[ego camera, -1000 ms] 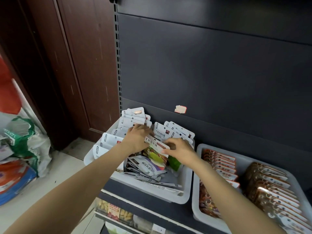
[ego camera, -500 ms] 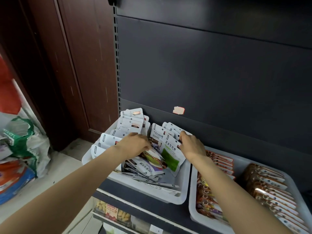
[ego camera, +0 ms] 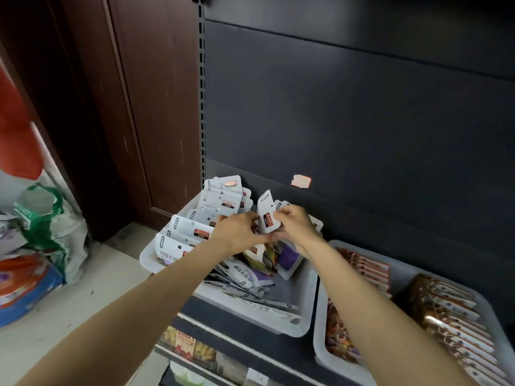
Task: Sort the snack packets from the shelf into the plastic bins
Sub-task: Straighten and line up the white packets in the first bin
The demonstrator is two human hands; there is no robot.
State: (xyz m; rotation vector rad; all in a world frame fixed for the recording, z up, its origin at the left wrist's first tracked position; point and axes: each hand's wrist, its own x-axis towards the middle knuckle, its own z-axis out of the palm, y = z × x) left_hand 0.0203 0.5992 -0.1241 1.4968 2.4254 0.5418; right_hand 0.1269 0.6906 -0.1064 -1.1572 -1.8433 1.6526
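Observation:
A white plastic bin (ego camera: 289,321) on the dark shelf holds several white snack packets (ego camera: 220,203), upright in rows at its left and back, with loose ones lying flat (ego camera: 245,277) at the front. My right hand (ego camera: 298,227) pinches the top of one upright white packet (ego camera: 267,213) near the bin's back. My left hand (ego camera: 237,235) reaches in beside it, fingers curled among the packets and touching the same bunch; what it holds is hidden.
A second white bin (ego camera: 320,341) to the right holds rows of brown and orange packets (ego camera: 446,310). A lower shelf (ego camera: 195,346) carries more snacks. Sacks and bags (ego camera: 41,235) lie on the floor at left, beside a brown door (ego camera: 156,107).
Both hands have shifted toward the bin's back. The green-fronted packet from before is out of sight; my right hand now pinches an upright white packet, and my left hand has closed in against it.

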